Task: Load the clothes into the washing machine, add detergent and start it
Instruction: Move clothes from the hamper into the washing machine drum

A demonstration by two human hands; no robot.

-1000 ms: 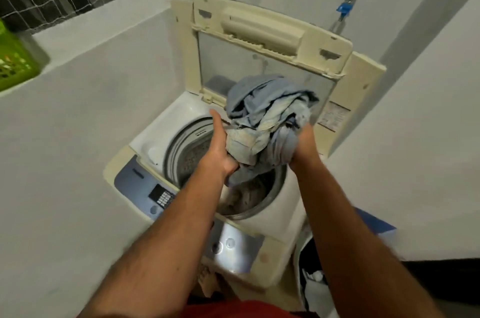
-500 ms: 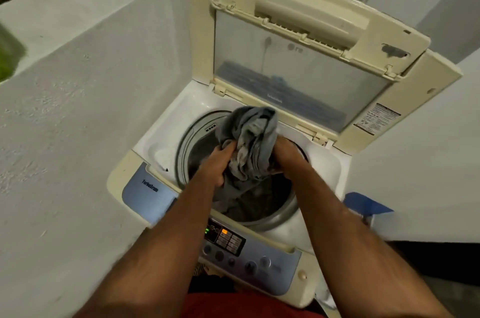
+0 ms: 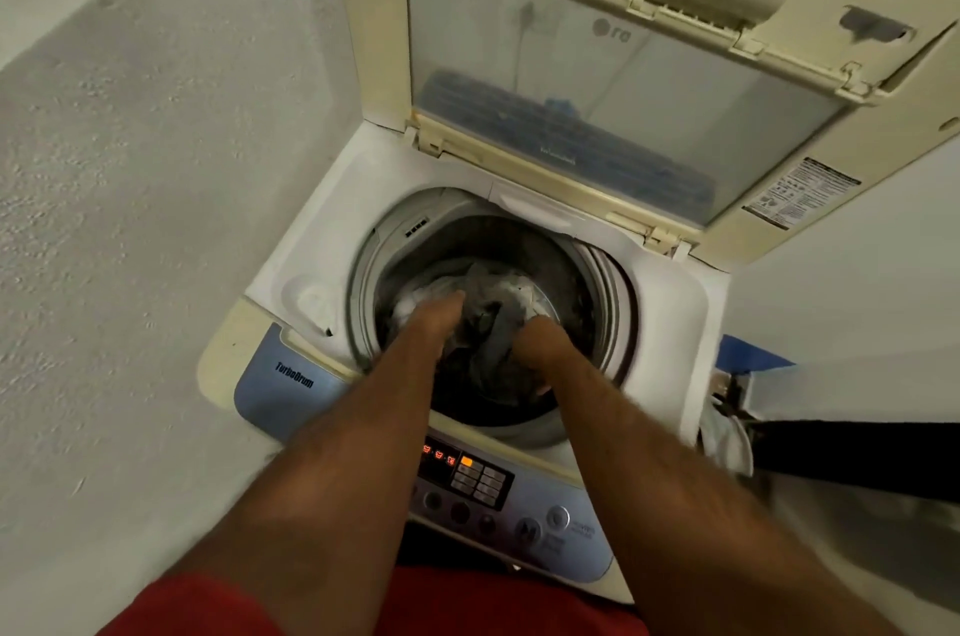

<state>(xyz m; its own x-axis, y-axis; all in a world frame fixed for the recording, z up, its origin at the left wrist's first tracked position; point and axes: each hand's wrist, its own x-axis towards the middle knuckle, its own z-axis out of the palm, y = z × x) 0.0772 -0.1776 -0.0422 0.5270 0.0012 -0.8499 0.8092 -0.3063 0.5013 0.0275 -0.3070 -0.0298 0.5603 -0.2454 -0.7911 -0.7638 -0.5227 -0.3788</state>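
Now: seating the load in the drum

Both arms are down in the round grey drum of the cream top-loading washing machine, whose hinged lid with the clear panel stands upright at the back. My left hand presses on the crumpled grey and white clothes with fingers fairly straight. My right hand is sunk at the bundle's right edge; whether its fingers are gripping cloth or lying loose, I cannot tell.

Notes for doing this well:
- Push the bundle low and spread it around the drum rather than leaving one heap; I judge a lopsided load would spin badly.
- Check no sleeve or hem hangs over the drum's rim.
- Let go fully before lifting out, so nothing trails up with the hands.
- Blue control panel with lit orange display sits near my body; detergent and start not yet done.
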